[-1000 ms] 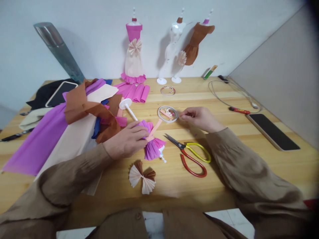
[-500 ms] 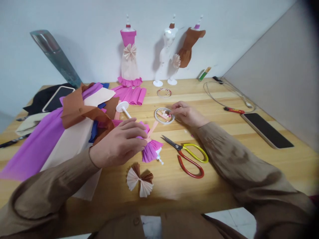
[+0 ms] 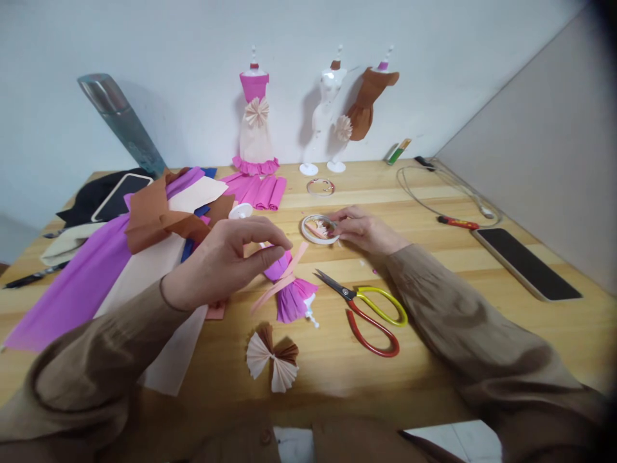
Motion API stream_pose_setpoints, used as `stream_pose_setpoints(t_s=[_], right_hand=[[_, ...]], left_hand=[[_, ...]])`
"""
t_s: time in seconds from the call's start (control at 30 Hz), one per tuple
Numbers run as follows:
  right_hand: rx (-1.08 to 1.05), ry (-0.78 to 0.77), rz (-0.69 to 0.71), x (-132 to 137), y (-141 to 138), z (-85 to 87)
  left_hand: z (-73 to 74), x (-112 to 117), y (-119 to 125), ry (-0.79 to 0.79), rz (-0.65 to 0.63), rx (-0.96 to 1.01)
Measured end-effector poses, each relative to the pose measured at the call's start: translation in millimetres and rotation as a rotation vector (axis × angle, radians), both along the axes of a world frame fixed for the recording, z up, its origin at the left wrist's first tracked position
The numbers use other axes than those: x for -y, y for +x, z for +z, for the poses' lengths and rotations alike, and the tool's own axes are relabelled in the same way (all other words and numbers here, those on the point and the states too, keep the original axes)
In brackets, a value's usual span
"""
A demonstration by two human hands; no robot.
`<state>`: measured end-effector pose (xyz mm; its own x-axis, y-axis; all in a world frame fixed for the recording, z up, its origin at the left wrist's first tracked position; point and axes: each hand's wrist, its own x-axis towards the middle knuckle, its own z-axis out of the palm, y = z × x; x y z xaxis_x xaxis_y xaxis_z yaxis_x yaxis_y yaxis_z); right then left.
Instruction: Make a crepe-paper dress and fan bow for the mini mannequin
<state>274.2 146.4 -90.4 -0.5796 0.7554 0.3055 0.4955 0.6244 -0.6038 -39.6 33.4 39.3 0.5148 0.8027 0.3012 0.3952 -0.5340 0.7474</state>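
My left hand pinches the upper part of a small white mannequin in a purple paper dress, which lies on the wooden table. A peach paper strip crosses the dress at the waist. The mannequin's round base shows behind my fingers. My right hand rests at a white tape roll, fingers closed on its right rim. Yellow and red scissors lie just in front of that hand. A brown and cream paper fan bow sits near the table's front edge.
Purple, cream, brown and blue paper sheets are piled at left, beside a phone. Folded pink paper, a second tape ring and three dressed mannequins stand at the back. Another phone, a red knife and a cable lie right.
My right hand drew back left from a stretched position onto the tape roll. My left hand rose and shifted its pinch on the mannequin; the peach strip now lies across the dress.
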Motion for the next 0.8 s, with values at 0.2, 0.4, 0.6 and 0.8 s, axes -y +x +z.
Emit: stream_pose_setpoints(t_s=[0.2,0.4,0.6,0.8], right_hand=[[-0.002,0.093,-0.025,4,2,19.1],[0.036,0.084,-0.059,12,-10,41.8],[0.055,0.120,-0.032,23,-28,49.4],[0.074,0.271,-0.119,35,-45,61.5]], left_hand=[[-12.8,-21,8,-0.109,0.050,0.071],[-31.4,-47,20,-0.190,0.114,0.131],[-57.3,-66,32,-0.266,0.102,0.157],[-68.6,-66,37,-0.131,0.179,0.102]])
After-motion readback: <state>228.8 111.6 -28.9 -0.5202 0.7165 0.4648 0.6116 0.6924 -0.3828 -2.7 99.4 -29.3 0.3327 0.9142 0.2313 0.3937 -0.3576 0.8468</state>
